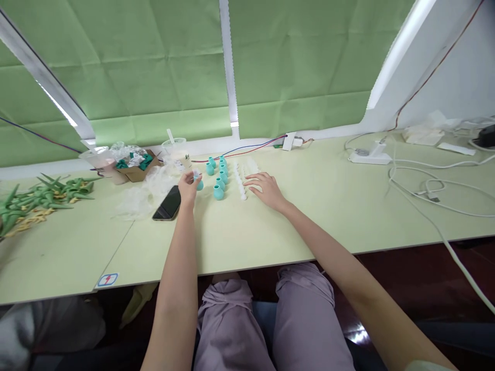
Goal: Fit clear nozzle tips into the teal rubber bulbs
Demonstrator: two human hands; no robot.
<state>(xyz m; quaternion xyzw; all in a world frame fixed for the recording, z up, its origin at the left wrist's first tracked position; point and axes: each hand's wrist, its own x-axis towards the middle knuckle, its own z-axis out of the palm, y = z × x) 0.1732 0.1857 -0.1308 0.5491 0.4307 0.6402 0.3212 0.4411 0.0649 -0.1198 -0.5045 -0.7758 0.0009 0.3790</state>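
Note:
My left hand [188, 188] is closed on a small turquoise pot [200, 185], with something whitish at its top that I cannot make out. Just right of it, several more turquoise pots [218, 192] stand upright in a rough column on the table. A row of small white pieces [238, 180] lies beyond them. Beside that row my right hand [267, 190] is open, palm down, its fingers spread and bent over more pale pieces. Its fingertips partly cover these pieces, and I see nothing gripped there.
A black phone [168, 204] and crumpled clear plastic [135, 200] lie left of my left hand. Behind are a cup with a straw [177, 150] and a cardboard box [137, 171]. Green plant-like pieces [46, 193] are far left; a power strip [370, 156] and white cables [433, 185] right.

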